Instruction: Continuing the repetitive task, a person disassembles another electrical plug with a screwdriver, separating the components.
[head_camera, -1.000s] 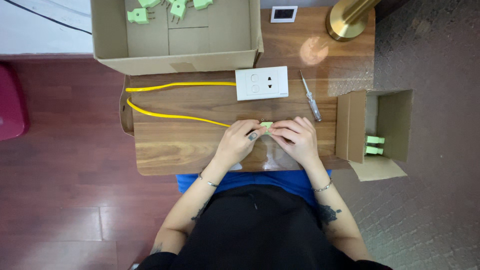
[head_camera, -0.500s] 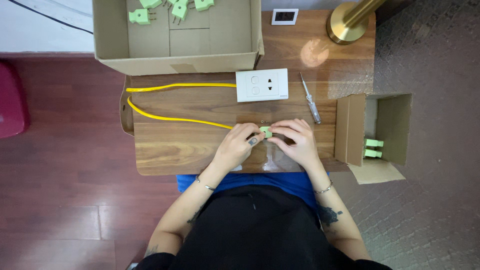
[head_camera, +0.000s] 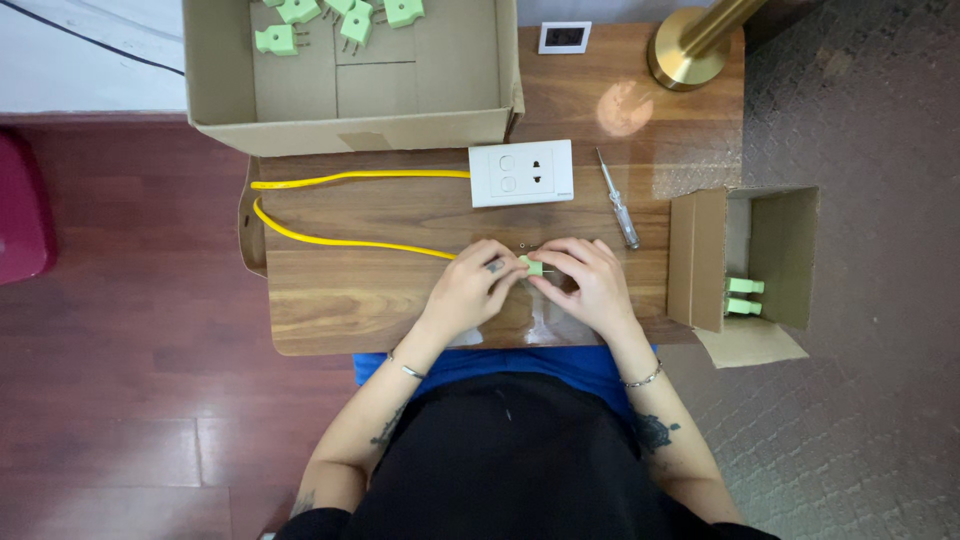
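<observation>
1. Wooden desk (head_camera: 350, 310) carries a white socket plate (head_camera: 521, 172) and a screwdriver (head_camera: 618, 213).
2. Left hand (head_camera: 470, 285) and right hand (head_camera: 590, 283) both pinch a green plug (head_camera: 532, 265) on the yellow cable (head_camera: 330, 240), mid-desk.
3. Two tiny screws (head_camera: 528, 245), lying just beyond the fingers, might get knocked away.

On the table (head_camera: 330, 310), the left hand (head_camera: 468, 290) and right hand (head_camera: 590, 285) meet near the front edge at the middle, a small plug (head_camera: 533, 265) between their fingertips. A cable (head_camera: 340, 215) runs from the left hand leftward, loops at the table's left edge and returns along the back to a wall socket plate (head_camera: 521, 172), which lies behind the hands. Right of the plate lies a screwdriver (head_camera: 618, 210). A large open box (head_camera: 350, 110) sits behind the table's left part, with several plugs (head_camera: 340, 18) in it. A small box (head_camera: 745, 265) stands at the table's right end, holding two plugs (head_camera: 744, 296). A lamp base (head_camera: 688, 55) stands at the back right corner, a small frame (head_camera: 564, 37) to its left.
</observation>
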